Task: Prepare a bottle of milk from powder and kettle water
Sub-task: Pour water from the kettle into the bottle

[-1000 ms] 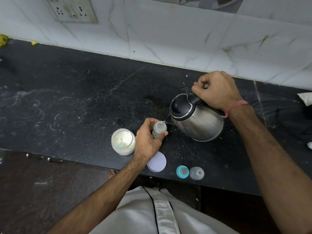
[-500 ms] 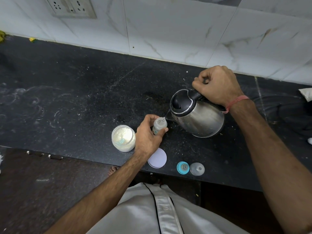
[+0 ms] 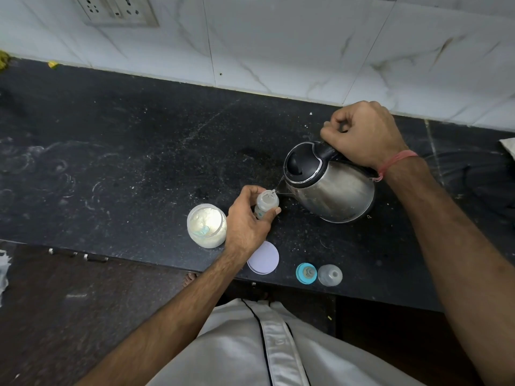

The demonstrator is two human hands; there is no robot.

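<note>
Right hand [image 3: 365, 135] grips kettle [image 3: 328, 188] handle, spout tilted left toward upright bottle [image 3: 266, 203] gripped by left hand [image 3: 246, 224].

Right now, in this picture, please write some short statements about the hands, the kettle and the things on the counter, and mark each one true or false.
1. The right hand grips the kettle by its handle and tilts it. True.
2. The left hand holds the small bottle at the kettle's spout. True.
3. The powder jar has its lid on. False: the jar is open, and the white lid lies on the counter.
4. The teal ring is screwed onto the bottle. False: it lies on the counter beside the clear cap.
5. The kettle's lid is closed. True.
</note>
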